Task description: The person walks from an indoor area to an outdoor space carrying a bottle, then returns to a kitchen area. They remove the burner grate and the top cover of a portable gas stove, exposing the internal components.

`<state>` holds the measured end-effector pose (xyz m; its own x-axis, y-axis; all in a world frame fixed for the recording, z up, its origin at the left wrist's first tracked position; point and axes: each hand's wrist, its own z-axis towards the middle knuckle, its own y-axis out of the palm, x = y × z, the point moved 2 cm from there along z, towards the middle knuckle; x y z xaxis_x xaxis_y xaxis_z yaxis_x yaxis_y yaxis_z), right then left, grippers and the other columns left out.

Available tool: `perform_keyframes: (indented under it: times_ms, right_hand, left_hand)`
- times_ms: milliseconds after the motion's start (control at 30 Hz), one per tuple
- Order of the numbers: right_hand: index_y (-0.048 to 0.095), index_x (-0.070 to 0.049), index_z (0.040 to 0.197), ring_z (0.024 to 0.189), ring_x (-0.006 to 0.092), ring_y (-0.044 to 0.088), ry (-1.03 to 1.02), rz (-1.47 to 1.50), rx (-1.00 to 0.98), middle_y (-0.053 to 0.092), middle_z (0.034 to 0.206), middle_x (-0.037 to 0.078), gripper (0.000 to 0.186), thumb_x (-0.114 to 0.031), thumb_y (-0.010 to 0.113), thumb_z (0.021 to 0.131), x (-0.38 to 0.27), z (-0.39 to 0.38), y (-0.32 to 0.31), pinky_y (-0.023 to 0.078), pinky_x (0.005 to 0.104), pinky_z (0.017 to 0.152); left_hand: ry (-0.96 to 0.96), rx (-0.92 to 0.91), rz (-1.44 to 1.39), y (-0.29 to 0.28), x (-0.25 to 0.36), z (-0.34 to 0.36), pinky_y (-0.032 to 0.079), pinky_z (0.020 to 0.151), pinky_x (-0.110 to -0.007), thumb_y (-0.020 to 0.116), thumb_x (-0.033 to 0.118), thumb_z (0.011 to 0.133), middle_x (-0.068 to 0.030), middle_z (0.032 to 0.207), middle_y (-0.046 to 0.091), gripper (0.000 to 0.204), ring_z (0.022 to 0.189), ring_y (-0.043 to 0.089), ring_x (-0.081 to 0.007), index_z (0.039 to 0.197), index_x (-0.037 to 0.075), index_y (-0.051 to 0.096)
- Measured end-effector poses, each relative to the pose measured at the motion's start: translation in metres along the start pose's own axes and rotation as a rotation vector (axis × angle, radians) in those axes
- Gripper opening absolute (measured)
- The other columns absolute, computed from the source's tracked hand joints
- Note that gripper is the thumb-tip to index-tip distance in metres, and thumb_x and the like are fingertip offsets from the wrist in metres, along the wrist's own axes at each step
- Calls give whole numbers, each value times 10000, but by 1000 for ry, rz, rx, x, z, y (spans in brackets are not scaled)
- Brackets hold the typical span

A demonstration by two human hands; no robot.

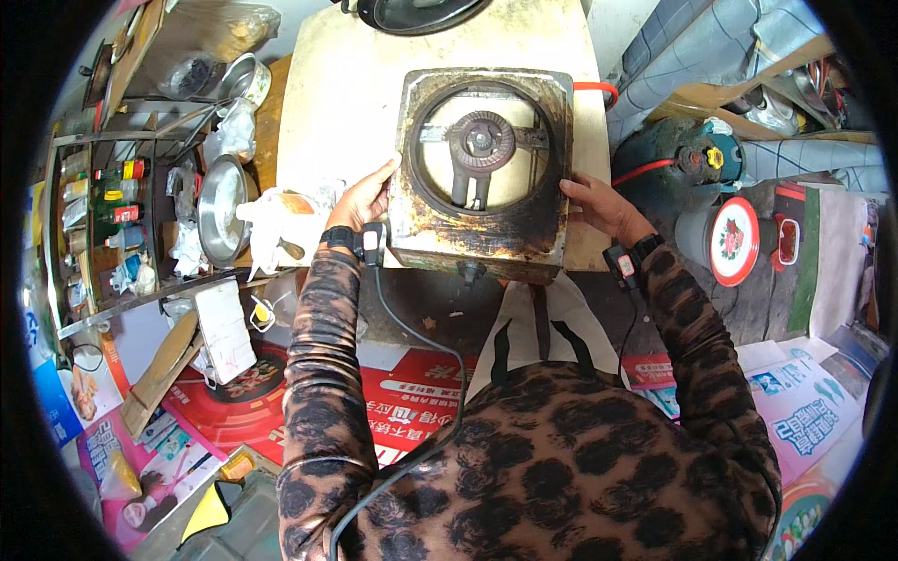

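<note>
Between my hands is a grimy, square single-burner gas stove (404, 220), its metal top rusted and stained. A round opening surrounds the dark burner (483, 140), and a black knob (470, 272) sticks out at the front. My left hand (363, 198) grips the stove's left side, while my right hand (603, 206) holds the right side, thumb on the top edge. Most fingers are hidden by the stove's sides. Its front reaches the near edge of the pale tabletop (337, 93); whether it rests there or is lifted, I cannot tell.
A red hose (645, 172) runs toward a teal gas cylinder (678, 201) on the right. At the tabletop's far edge sits a black pan (421, 14). A metal basin (223, 210) and a shelf of bottles (122, 196) stand left. Cables run from both my wrists.
</note>
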<state>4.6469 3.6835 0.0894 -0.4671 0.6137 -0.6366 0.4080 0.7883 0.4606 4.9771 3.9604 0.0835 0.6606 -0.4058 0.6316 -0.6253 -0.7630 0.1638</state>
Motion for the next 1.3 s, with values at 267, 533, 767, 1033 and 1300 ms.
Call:
perform_keyframes:
  times_ms: [267, 533, 767, 1033, 1300]
  right_hand:
    - [393, -68, 1470, 1185, 161, 525, -74, 67, -47, 528, 1350, 25, 739, -365, 739, 888, -7, -47, -1, 433, 370, 1009]
    - [314, 17, 1495, 1295, 185, 487, -286, 138, -279, 485, 1428, 81, 728, -147, 688, 892, -5, -75, -6, 375, 364, 1102]
    - [279, 15, 1521, 1345, 207, 455, -406, 171, -233, 456, 1481, 109, 747, 24, 622, 857, -12, -96, -9, 335, 381, 1140]
    - [354, -19, 1486, 1357, 212, 450, -380, 68, -175, 469, 1466, 98, 824, 166, 660, 743, -30, -110, -11, 347, 366, 1147]
    - [348, -47, 1473, 1325, 203, 470, -323, -19, -135, 483, 1443, 77, 854, 180, 690, 724, -19, -102, -13, 382, 373, 1122]
  left_hand:
    - [56, -43, 14, 25, 20, -71, 540, 872, -227, 693, 287, 950, -13, 1110, 685, 355, 978, 639, -94, 1216, 55, 653]
    - [171, -95, 32, 67, 45, -139, 485, 879, -233, 714, 227, 938, 44, 1021, 624, 221, 955, 581, -71, 1088, 95, 620]
    - [399, -116, 203, 99, 77, -176, 392, 868, -243, 734, 129, 903, 54, 965, 477, 214, 884, 459, -80, 1022, 97, 558]
    - [390, 9, 580, 100, 87, -206, 415, 799, -227, 788, 72, 774, 42, 1006, 509, 589, 884, 446, -72, 1303, 17, 535]
    - [542, -43, 581, 103, 66, -206, 475, 749, -233, 854, 276, 729, -35, 1085, 660, 711, 866, 573, -85, 1301, 8, 527]
